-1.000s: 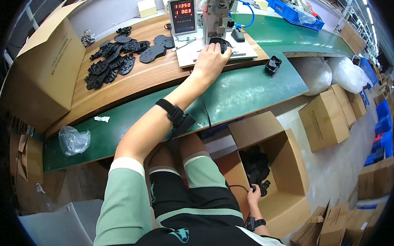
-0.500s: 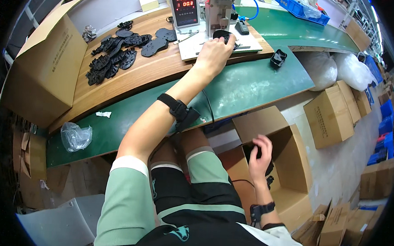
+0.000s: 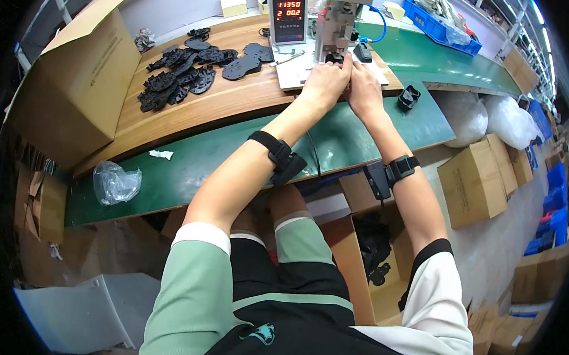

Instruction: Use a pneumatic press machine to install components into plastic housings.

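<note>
A metal bench press (image 3: 337, 27) stands on a white base plate (image 3: 290, 76). Below its head sits a small black plastic part (image 3: 333, 57), mostly hidden by my fingers. My left hand (image 3: 325, 85) is closed on this part from the left. My right hand (image 3: 364, 91) has its fingers drawn together right beside the left, at the front of the press; what its fingertips hold is hidden. To the left, on the wooden board, lies a pile of black plastic parts (image 3: 174, 77), with flat black sole-shaped pieces (image 3: 241, 68) next to it.
A control box with a lit display (image 3: 288, 19) stands left of the press. A loose black part (image 3: 408, 97) lies on the green table (image 3: 235, 153). Below, an open carton (image 3: 344, 256) holds black parts. A big carton (image 3: 79, 86) and a plastic bag (image 3: 116, 184) are at left.
My right hand has risen from over the open carton to the press, joining my left hand there. The left hand stays at the press. The display has changed.
</note>
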Action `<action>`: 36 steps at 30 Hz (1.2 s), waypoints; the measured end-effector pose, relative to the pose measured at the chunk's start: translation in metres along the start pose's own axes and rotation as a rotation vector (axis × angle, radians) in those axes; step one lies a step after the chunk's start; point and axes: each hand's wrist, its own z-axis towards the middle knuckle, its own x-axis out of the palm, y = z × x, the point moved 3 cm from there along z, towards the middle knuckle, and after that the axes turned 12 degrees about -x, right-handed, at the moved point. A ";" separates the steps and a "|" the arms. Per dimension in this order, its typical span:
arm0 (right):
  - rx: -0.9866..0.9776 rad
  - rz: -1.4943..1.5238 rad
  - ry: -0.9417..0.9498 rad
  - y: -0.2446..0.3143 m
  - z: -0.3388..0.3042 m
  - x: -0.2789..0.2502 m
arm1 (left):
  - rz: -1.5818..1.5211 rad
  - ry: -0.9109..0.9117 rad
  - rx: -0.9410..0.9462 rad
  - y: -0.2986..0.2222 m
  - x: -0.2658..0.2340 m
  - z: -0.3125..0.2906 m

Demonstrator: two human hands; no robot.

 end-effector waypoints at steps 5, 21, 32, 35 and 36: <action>-0.001 0.021 0.043 -0.013 0.003 -0.008 | -0.347 -0.023 -0.060 0.027 0.000 -0.009; 0.010 -0.085 0.103 -0.001 0.007 -0.017 | -0.269 -0.362 -0.402 0.181 -0.027 -0.079; 0.055 -0.060 0.142 0.002 0.010 -0.016 | -0.459 -0.165 -0.300 0.163 -0.024 -0.100; 0.048 -0.066 0.152 0.001 0.010 -0.017 | -0.514 -0.138 -0.275 0.163 -0.027 -0.101; 0.036 -0.057 0.141 0.002 0.012 -0.018 | -0.458 -0.127 -0.291 0.166 -0.025 -0.101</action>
